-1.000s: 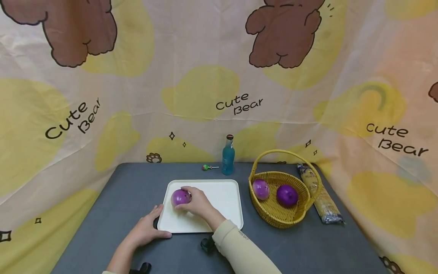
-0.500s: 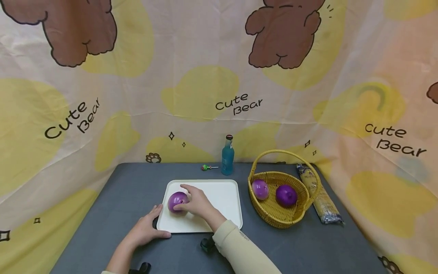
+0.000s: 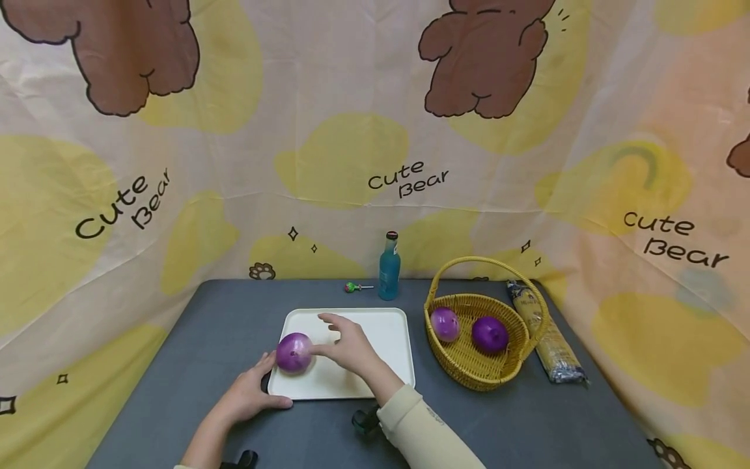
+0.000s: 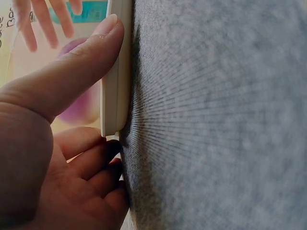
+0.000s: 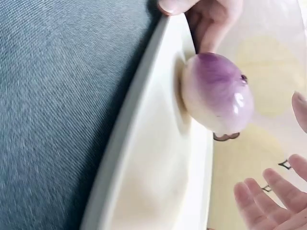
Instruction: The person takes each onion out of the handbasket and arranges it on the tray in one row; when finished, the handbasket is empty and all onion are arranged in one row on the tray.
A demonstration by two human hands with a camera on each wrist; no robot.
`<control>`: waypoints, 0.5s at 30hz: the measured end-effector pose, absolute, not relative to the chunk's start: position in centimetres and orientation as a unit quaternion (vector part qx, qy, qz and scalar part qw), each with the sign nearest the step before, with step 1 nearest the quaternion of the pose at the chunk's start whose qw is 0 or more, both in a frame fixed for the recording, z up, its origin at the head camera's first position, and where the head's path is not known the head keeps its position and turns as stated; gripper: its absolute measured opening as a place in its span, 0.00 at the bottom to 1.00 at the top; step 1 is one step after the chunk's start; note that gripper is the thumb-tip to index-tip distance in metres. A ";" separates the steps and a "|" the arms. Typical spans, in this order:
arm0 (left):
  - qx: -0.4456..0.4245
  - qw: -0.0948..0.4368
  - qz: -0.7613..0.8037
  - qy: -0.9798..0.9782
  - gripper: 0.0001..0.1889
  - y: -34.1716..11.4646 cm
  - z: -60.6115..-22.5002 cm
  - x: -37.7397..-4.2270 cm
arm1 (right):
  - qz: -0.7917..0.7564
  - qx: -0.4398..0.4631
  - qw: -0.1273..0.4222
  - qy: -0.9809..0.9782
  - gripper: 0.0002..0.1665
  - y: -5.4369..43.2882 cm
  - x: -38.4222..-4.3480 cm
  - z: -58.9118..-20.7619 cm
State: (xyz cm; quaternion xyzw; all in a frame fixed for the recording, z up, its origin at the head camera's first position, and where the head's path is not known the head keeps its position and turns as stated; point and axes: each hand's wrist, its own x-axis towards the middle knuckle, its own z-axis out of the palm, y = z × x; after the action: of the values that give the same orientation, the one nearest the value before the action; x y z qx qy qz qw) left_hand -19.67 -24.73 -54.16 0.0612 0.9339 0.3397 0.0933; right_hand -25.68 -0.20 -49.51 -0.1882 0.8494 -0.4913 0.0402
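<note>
A glossy purple onion [image 3: 293,353], fading to white on one side, sits at the left end of a white tray [image 3: 363,378]. My left hand [image 3: 254,393] holds the tray's near left corner, thumb along the front edge and fingers at the left side. In the left wrist view, the thumb [image 4: 81,64] lies across the tray's rim with the fingers curled beyond it. My right hand [image 3: 351,348] is spread over the tray just right of the onion, thumb tip close to it in the head view. The right wrist view shows its fingers apart from the onion [image 5: 218,93], holding nothing.
Right of the tray stands a yellow wicker basket [image 3: 463,374] with a tall handle, holding two purple onions [image 3: 491,335]. A long plastic packet [image 3: 553,345] lies beyond it. Behind the tray are a blue bottle [image 3: 389,268] and a lollipop [image 3: 354,286].
The onion has shifted left and toward the person on the tray. My right hand has let go of it and drawn back right, fingers spreading. The left hand stays at the tray's corner.
</note>
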 end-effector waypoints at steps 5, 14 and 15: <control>0.061 0.094 0.339 0.934 0.63 -24.8 -54.1 -19.6 | -0.502 -0.189 0.025 0.844 0.40 0.8 -25.4 -48.9; 0.063 0.091 0.343 0.933 0.62 -24.7 -53.9 -19.6 | -0.505 -0.196 -0.004 0.840 0.39 2.9 -24.6 -47.1; 0.064 0.090 0.343 0.933 0.62 -24.7 -53.9 -19.6 | -0.507 -0.196 -0.007 0.840 0.39 3.1 -24.6 -46.9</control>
State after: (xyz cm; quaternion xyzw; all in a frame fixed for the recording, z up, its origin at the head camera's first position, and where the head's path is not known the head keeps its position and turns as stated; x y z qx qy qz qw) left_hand -19.61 -24.68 -53.89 0.0638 0.9329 0.3426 0.0903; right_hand -24.61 3.06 -46.92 -0.1963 0.8395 -0.5066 -0.0067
